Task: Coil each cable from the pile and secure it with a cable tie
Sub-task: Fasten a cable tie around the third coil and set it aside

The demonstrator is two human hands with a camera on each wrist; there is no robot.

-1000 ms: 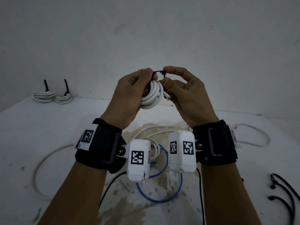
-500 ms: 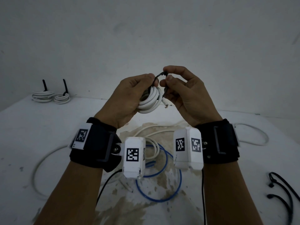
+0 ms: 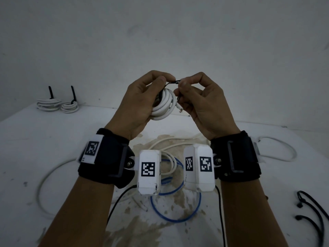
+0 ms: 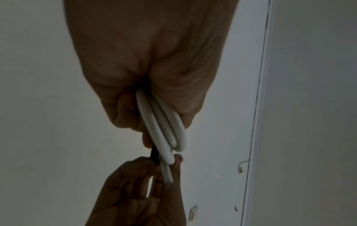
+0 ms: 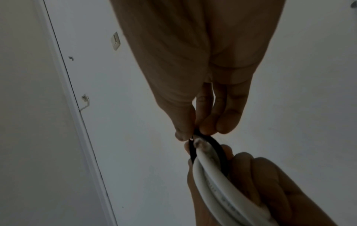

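I hold a small coil of white cable (image 3: 164, 106) up in front of me, above the table. My left hand (image 3: 142, 100) grips the coil (image 4: 162, 130), fingers curled round it. A black cable tie (image 3: 173, 82) loops over the top of the coil (image 5: 212, 180). My right hand (image 3: 199, 97) pinches the black tie (image 5: 207, 139) between thumb and fingertips, right beside the left thumb. The cable's cut end (image 3: 180, 109) sticks out toward my right palm. How far the tie is fastened is hidden by my fingers.
Loose white cable (image 3: 53, 175) and blue cable (image 3: 178, 216) lie piled on the stained white table (image 3: 44, 139) below my wrists. Two tied white coils (image 3: 58, 104) sit at the far left. Spare black ties (image 3: 313, 211) lie at the right edge. Another white cable loop (image 3: 284, 150) lies right.
Both hands shifted slightly; the right hand's pinch on the tie moved from above the coil to closer against the left thumb. The coil stays in the left hand.
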